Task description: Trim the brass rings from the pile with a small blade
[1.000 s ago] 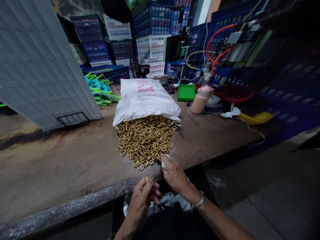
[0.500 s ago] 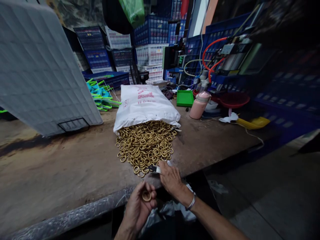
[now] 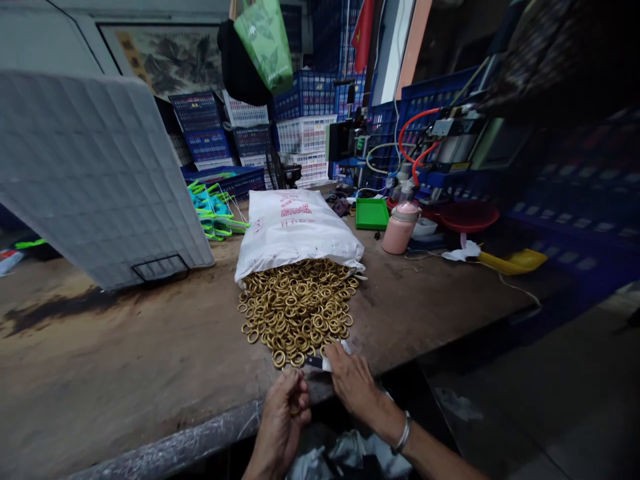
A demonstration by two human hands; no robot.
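A heap of brass rings (image 3: 298,311) spills from an open white sack (image 3: 295,227) onto the worn wooden bench (image 3: 125,360). My left hand (image 3: 281,417) is at the bench's front edge, fingers closed round one brass ring (image 3: 295,405). My right hand (image 3: 353,381) rests just right of it at the near end of the heap, closed on a small dark-bladed tool with a white handle (image 3: 319,362) whose tip points left toward the rings.
A grey ribbed panel (image 3: 95,180) leans at the left. Green and blue plastic parts (image 3: 213,210), a green tray (image 3: 371,214), a pink bottle (image 3: 399,229), a red bowl (image 3: 467,215) and a yellow scoop (image 3: 515,262) stand behind. Stacked crates (image 3: 300,127) fill the back.
My left hand has closed round the ring and shifted up toward the bench edge. The right hand stayed by the heap. The camera has tilted upward.
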